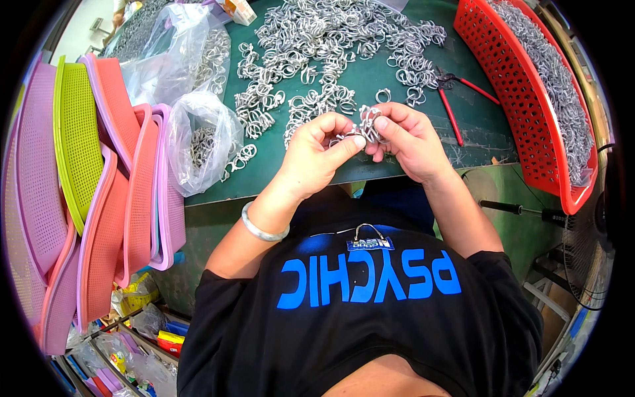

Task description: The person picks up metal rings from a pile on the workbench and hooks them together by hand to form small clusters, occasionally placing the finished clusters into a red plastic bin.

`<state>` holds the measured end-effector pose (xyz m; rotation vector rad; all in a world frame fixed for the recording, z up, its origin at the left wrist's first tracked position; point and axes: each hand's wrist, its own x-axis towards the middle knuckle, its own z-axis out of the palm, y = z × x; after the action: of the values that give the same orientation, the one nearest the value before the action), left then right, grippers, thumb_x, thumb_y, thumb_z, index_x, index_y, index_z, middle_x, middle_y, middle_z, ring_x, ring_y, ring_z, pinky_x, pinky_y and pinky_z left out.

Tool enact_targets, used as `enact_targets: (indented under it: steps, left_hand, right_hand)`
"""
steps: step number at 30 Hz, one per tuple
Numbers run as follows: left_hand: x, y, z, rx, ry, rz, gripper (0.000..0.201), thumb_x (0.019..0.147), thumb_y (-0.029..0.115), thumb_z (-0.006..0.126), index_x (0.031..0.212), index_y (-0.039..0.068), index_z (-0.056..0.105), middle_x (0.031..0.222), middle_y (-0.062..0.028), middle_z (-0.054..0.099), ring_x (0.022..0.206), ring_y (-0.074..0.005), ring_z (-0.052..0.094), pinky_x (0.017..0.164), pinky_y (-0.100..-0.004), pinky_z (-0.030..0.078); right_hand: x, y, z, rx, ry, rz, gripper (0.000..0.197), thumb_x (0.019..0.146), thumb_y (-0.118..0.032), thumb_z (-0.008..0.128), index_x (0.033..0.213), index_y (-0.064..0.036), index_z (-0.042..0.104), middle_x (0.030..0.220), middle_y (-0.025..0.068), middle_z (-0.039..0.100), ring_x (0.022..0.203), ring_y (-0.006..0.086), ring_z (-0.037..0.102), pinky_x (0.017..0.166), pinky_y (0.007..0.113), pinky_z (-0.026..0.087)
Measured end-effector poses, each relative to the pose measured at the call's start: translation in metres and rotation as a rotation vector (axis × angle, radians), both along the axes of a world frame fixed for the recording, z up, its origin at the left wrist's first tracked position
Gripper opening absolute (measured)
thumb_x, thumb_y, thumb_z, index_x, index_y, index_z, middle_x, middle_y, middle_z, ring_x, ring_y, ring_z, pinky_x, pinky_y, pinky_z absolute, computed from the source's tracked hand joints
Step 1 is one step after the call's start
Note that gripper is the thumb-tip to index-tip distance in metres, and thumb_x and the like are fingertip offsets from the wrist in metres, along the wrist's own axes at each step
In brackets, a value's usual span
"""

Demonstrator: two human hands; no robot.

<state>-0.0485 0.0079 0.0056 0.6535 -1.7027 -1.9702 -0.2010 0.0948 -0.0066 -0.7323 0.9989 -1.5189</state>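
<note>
Close together over the front edge of the green table, both my hands grip small silvery metal rings. My left hand is closed, with thumb and forefinger pinching rings. On the other side my right hand is closed too, its thumb pressing a small cluster of rings against the fingers. A large heap of similar rings covers the far part of the table. Shorter rows of rings lie just beyond my hands, and one loose ring rests near my right fingertips.
Red-handled pliers lie open at the right. Beyond them stands a red perforated basket full of rings. Clear plastic bags holding rings sit at the left, beside stacked purple, green and pink baskets. A fan stands at lower right.
</note>
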Motion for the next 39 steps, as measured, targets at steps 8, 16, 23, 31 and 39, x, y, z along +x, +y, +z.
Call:
enact_targets:
  steps: [8, 16, 23, 31, 39]
  left_hand:
    - [0.002, 0.0, -0.001, -0.07, -0.006, 0.008, 0.011, 0.078, 0.003, 0.063, 0.086, 0.003, 0.056, 0.08, 0.0007, 0.057, 0.073, -0.0052, 0.05, 0.066, -0.0199, 0.041]
    - [0.003, -0.001, -0.002, -0.086, 0.023, 0.017, 0.01, 0.078, 0.004, 0.063, 0.086, 0.003, 0.057, 0.081, 0.0006, 0.057, 0.072, -0.0052, 0.05, 0.065, -0.02, 0.041]
    - [0.006, -0.004, 0.006, 0.369, -0.02, -0.061, 0.021, 0.088, 0.016, 0.05, 0.101, 0.0, 0.052, 0.085, -0.0068, 0.059, 0.068, -0.0126, 0.058, 0.059, -0.0225, 0.047]
    - [0.006, -0.004, 0.004, 0.496, 0.028, -0.069, 0.026, 0.088, 0.017, 0.049, 0.105, -0.003, 0.051, 0.088, -0.0112, 0.061, 0.07, -0.0158, 0.06, 0.061, -0.0243, 0.049]
    - [0.005, -0.006, -0.003, 0.417, -0.123, -0.102, 0.016, 0.086, 0.017, 0.051, 0.091, 0.003, 0.058, 0.072, -0.0033, 0.06, 0.058, -0.0085, 0.054, 0.054, -0.0195, 0.043]
  right_hand:
    - [0.0, 0.0, -0.003, -0.088, 0.069, -0.015, 0.017, 0.088, -0.01, 0.049, 0.101, 0.0003, 0.055, 0.08, 0.0041, 0.059, 0.064, 0.0081, 0.056, 0.058, 0.021, 0.048]
    - [0.0, 0.002, -0.003, -0.151, 0.198, -0.023, 0.018, 0.089, -0.009, 0.048, 0.103, 0.0015, 0.054, 0.081, 0.0049, 0.059, 0.065, 0.0085, 0.055, 0.059, 0.022, 0.047]
    - [-0.002, 0.001, -0.001, -0.011, -0.07, -0.043, 0.017, 0.089, -0.013, 0.049, 0.098, 0.0003, 0.053, 0.079, 0.0059, 0.057, 0.065, 0.0118, 0.057, 0.054, 0.023, 0.048]
    - [-0.005, 0.001, -0.001, 0.026, -0.109, -0.068, 0.015, 0.089, -0.014, 0.049, 0.094, 0.0001, 0.052, 0.078, 0.0066, 0.058, 0.063, 0.012, 0.057, 0.052, 0.023, 0.048]
    - [-0.002, 0.001, 0.004, 0.077, -0.064, -0.051, 0.016, 0.088, -0.015, 0.051, 0.094, 0.0, 0.052, 0.075, 0.0062, 0.058, 0.056, 0.0109, 0.056, 0.046, 0.021, 0.045]
